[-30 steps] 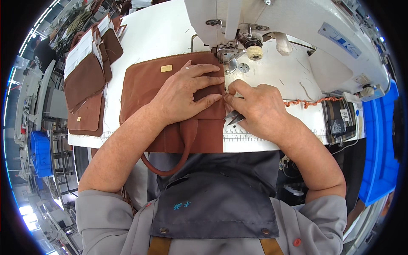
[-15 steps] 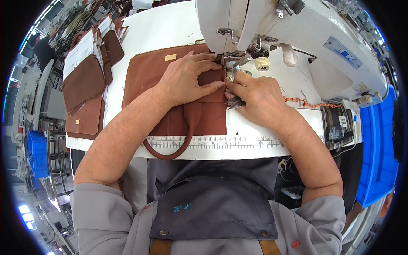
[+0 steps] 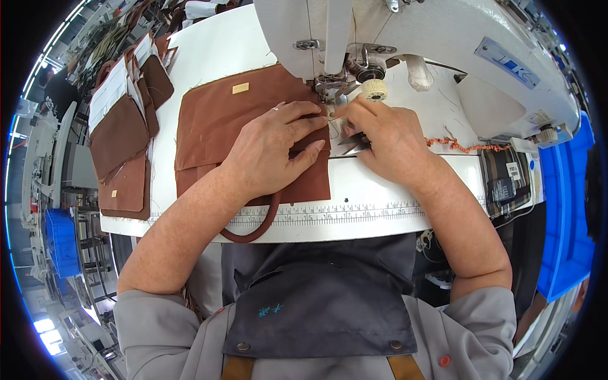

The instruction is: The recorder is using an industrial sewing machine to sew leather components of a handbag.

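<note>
Brown cloth [image 3: 209,130], smooth with a fuzzy far edge, is lying on the white table [image 3: 221,41], left of the sewing machine [image 3: 437,38]. It is looking nearly square, its curved handle [image 3: 265,223] pointing near. The left hand [image 3: 275,142] is pressing it, fingers spread. The right hand [image 3: 394,139] is curling around metal snips [image 3: 356,144], tips pointing left; its blurred fingertips are hiding any pinch.
</note>
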`<control>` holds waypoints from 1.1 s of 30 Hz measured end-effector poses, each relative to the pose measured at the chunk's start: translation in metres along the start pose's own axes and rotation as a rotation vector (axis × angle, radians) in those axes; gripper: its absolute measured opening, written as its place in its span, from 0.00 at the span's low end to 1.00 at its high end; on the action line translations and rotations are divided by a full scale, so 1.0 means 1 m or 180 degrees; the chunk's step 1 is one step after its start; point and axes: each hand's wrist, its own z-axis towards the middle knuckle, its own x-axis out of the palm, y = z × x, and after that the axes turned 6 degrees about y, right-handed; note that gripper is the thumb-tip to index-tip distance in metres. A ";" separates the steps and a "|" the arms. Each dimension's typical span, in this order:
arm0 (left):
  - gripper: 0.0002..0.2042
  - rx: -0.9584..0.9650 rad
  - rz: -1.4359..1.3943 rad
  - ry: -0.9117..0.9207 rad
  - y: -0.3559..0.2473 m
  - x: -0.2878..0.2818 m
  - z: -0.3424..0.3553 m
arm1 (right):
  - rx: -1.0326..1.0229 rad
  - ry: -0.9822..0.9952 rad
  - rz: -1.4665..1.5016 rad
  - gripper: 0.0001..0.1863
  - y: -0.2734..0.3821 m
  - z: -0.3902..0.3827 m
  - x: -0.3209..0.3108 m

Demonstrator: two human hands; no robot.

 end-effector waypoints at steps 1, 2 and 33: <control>0.16 -0.0080 -0.0001 0.0087 0.001 -0.001 0.001 | -0.0016 0.0022 -0.0020 0.24 0.000 0.000 0.001; 0.17 -0.0041 -0.0003 0.0065 0.001 -0.001 0.001 | -0.0012 0.0058 -0.0044 0.25 0.000 0.001 0.002; 0.11 0.0419 0.0610 -0.0023 0.022 -0.012 0.021 | -0.0367 0.0194 -0.0044 0.21 0.007 -0.007 -0.001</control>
